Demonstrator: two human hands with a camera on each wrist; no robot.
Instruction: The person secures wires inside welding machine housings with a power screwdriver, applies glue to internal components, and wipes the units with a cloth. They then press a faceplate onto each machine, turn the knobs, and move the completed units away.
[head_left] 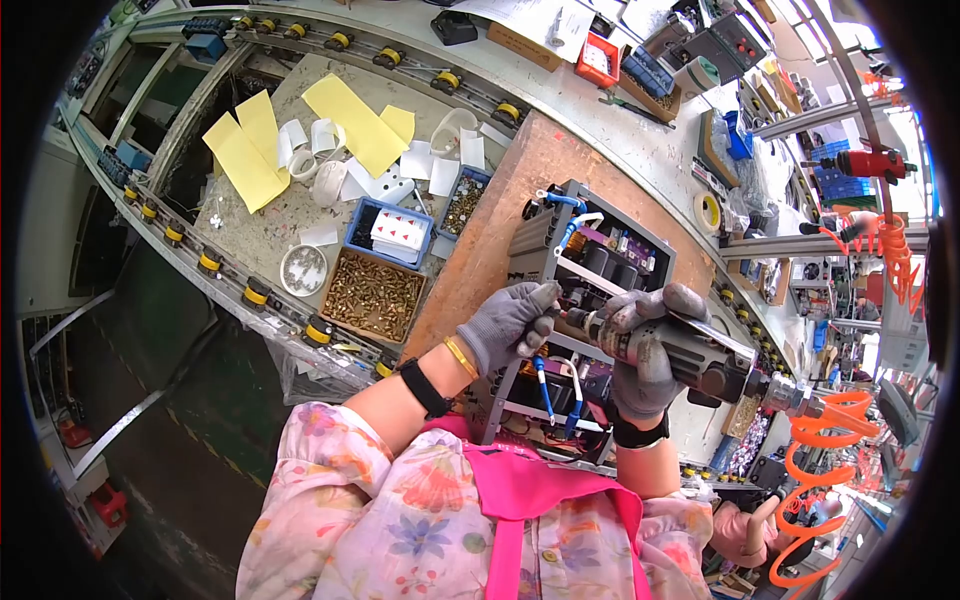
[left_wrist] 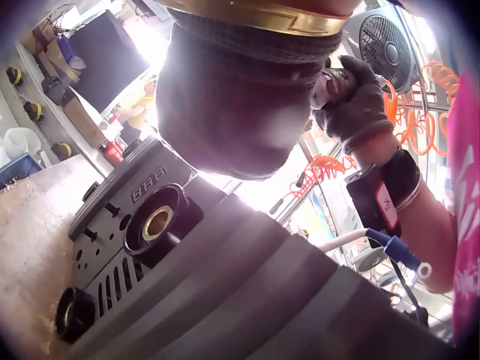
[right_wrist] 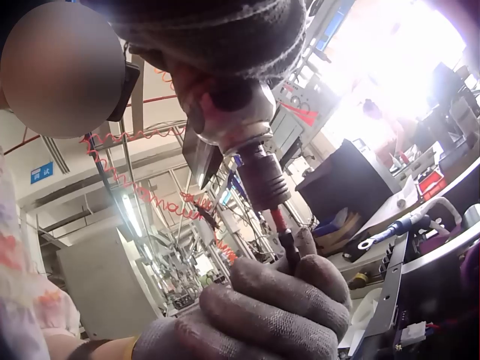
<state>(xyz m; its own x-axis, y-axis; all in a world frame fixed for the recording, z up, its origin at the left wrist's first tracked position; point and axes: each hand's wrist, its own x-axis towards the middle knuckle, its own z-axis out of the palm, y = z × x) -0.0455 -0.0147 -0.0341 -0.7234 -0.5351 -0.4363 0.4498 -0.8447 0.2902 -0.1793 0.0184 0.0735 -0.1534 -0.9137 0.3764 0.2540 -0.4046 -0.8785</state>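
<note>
My gloved right hand (head_left: 645, 350) grips an air screwdriver (head_left: 690, 355) whose front end points at the left hand. The gloved left hand (head_left: 512, 322) has its fingers curled around the driver bit (right_wrist: 288, 246) at the tool's end; a red part of the bit shows above them in the right wrist view. Whether a screw sits in those fingers I cannot tell. Both hands are over an open grey electrical unit (head_left: 545, 240) with purple circuit boards inside. In the left wrist view its front panel carries a round brass-centred socket (left_wrist: 157, 223). Loose cables end in blue-sleeved lugs (head_left: 575, 412).
A cardboard box of brass fittings (head_left: 330, 325) and a blue bin (head_left: 428, 250) stand left of the unit. Yellow paper sheets (head_left: 365, 125) lie beyond. An orange coiled air hose (head_left: 800, 470) trails from the tool at right. Black-and-yellow rollers (head_left: 257, 293) line the bench edge.
</note>
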